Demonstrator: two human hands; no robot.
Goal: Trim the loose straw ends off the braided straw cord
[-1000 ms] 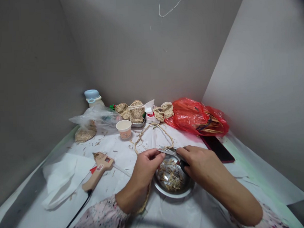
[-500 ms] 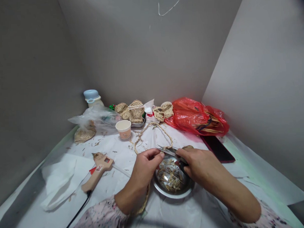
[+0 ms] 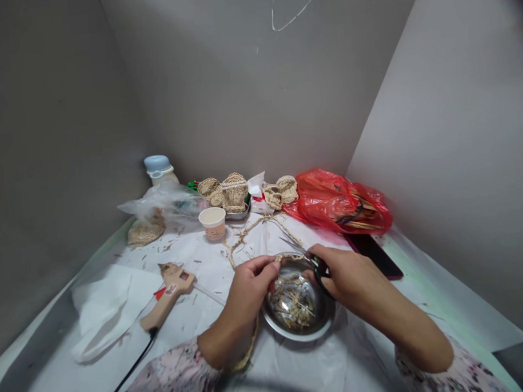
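Between the thumb and fingers of my left hand [image 3: 252,285] is a braided straw cord [image 3: 241,235], pinched near the bowl's left rim. The cord loops away over the table, and another stretch hangs below my left wrist. My right hand [image 3: 343,273] is closed around black-handled scissors [image 3: 318,269], whose blades point up and left above the bowl's far rim. Under both hands stands a shiny metal bowl [image 3: 298,336] with straw scraps [image 3: 297,309] in the bottom. Part of the cord crosses the bowl's far edge, close to the scissors.
A hot glue gun [image 3: 168,296] and white tissue [image 3: 102,316] lie left. Behind are a paper cup [image 3: 212,223], a clear plastic bag [image 3: 167,202], a blue-lidded bottle [image 3: 158,167] and woven straw pieces [image 3: 234,192]. At right are a red plastic bag [image 3: 325,196] and a dark phone [image 3: 375,258].
My right hand has drawn the scissors a little to the right, and their blades now tilt more upward, away from my left fingers. My left hand stays almost in place.
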